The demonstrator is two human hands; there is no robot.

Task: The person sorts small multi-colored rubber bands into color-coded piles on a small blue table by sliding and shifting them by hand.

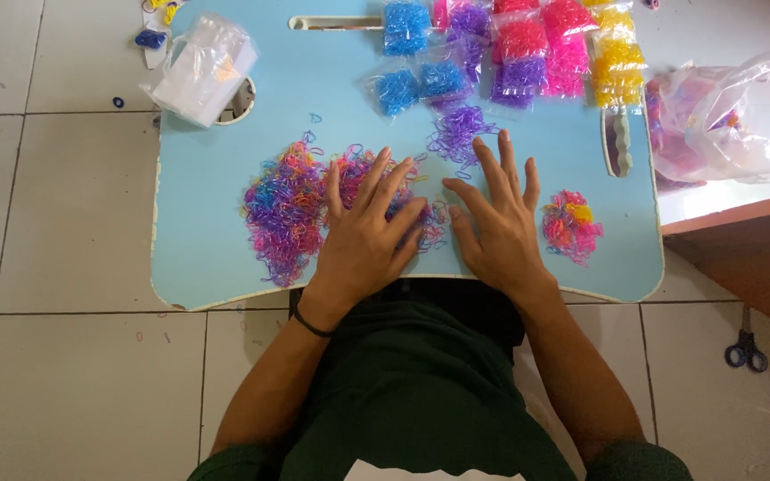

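Nearest the body, the left hand (363,236) lies flat, fingers (376,178) spread and released, on a mixed-colour pile of small rubber bands (287,214) on the light blue table (207,178). Just beside it the right hand (496,223) rests palm down, fingers loose, grasping nothing. A smaller pink and yellow heap (570,224) lies to its right. Beyond the fingertips is a purple clump (456,132), then bagged bands (510,44) in blue, purple, pink and yellow along the far edge.

Bright even daylight, soft shadows, sharp.
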